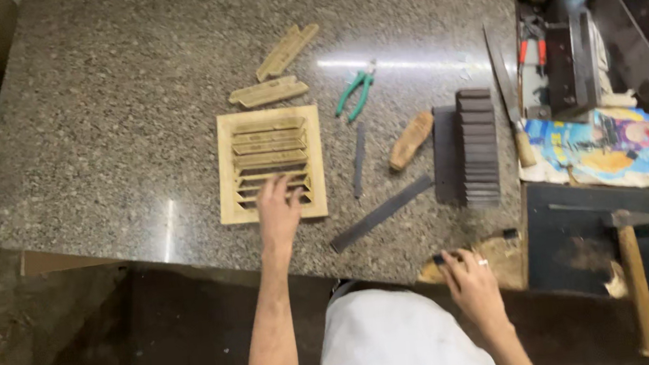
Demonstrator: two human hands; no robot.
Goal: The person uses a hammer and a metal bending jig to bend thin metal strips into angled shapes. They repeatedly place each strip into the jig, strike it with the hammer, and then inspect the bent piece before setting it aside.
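In the head view, a square wooden louvre frame (269,165) is seen lying flat on a speckled granite counter (95,109), just left of the frame's centre. The left hand (278,209) is laid on the frame's lower slats with fingers spread and unclenched, grasping nothing. The right hand (470,279), at the lower centre right by the counter's near edge, is closed around a small dark object (440,259); what it is cannot be told. Loose wooden slats (268,92) are seen above the frame, green-handled pliers (355,92) to its upper right, and a stack of dark slats (478,146) further right. A hammer (634,272) is seen at lower right.
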